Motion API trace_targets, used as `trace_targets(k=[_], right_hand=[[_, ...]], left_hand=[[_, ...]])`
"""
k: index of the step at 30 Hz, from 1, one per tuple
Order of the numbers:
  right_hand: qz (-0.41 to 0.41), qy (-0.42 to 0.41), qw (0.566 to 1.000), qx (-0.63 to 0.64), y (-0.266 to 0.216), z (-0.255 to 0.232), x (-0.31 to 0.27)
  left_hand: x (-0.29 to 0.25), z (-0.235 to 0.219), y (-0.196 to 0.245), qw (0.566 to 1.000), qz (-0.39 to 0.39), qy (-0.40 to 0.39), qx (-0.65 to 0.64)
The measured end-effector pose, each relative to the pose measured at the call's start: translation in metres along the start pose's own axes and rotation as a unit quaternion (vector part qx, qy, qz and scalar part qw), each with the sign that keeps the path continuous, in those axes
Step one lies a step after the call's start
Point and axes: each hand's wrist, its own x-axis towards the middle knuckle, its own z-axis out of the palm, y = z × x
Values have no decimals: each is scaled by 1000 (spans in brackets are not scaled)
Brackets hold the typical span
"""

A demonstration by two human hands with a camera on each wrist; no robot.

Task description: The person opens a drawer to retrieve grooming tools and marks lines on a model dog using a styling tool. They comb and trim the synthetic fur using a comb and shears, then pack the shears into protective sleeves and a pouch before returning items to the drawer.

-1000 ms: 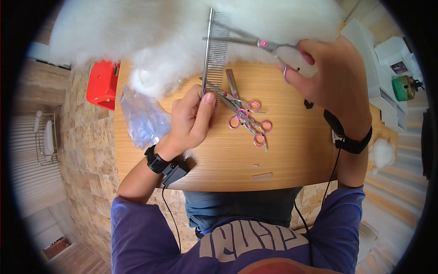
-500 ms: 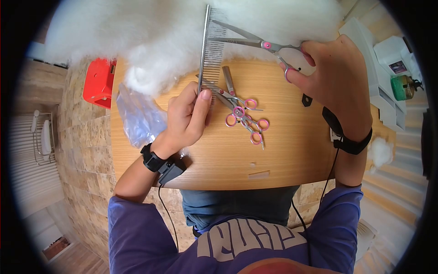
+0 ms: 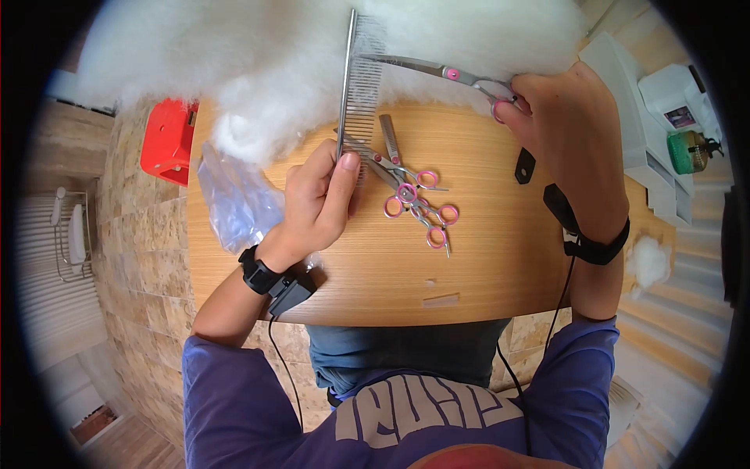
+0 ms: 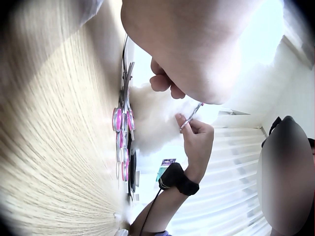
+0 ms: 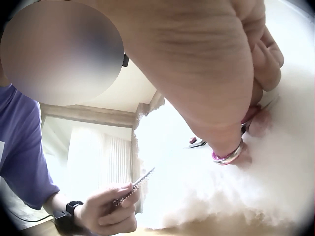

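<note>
My left hand [image 3: 316, 199] grips the lower end of a metal comb [image 3: 346, 82], thumb along it. The comb stands with its teeth towards the right, over white fluffy fur [image 3: 195, 59]. In my right hand [image 3: 574, 137] is a pair of scissors [image 3: 452, 74] with pink finger rings, thumb through one ring. Its blades lie together, tips at the comb's teeth. The right wrist view shows the thumb in the ring [image 5: 229, 156], close to the fur, with the comb [image 5: 135, 186] in the left hand farther off.
More pink-ringed scissors [image 3: 406, 193] lie crossed on the wooden table [image 3: 500, 266], below the comb. A clear plastic bag [image 3: 238, 199] is left of the left hand. Black pieces [image 3: 525, 166] lie near the right wrist. A red stool [image 3: 168, 141] stands beyond the table's left edge.
The scissor blades, spread half a second ago, have come together at the comb. The right thumb has moved up towards the fingers. The comb keeps nearly the same place.
</note>
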Motion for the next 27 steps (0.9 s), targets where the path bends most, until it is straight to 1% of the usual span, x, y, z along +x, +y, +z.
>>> trace_targets(k=[4,7,9,13,15,19,22,25,27], right_hand=[[-6,10,1000,17,2,-2,0],[-14,-6,999,47,-2,-14,4],[10,-28,997,72,-6,-18,5],[5,-19,998,64,-6,-16,7],[12,-12,996,89,-6,-16,9],[26,-24,995,90,-4,-11,7],[12,-1,998,58,-2,-7,5],[26,8,999,46,-3,-9,4],[30,-6,999,43,-2,-9,4]], left_hand=[[0,-1,-1,1000,0,0,-6],[0,0,2,1000,-3,5,-4],[1,-2,3,1000,-2,1,-2],[1,-2,4,1000,-1,-3,-13],[1,-1,5,1000,2,-1,-9],[0,0,4,1000,-7,1,-6],[0,1,4,1000,-14,3,-9],[1,1,5,1000,-12,2,-3],[1,1,3,1000,-9,-1,0]])
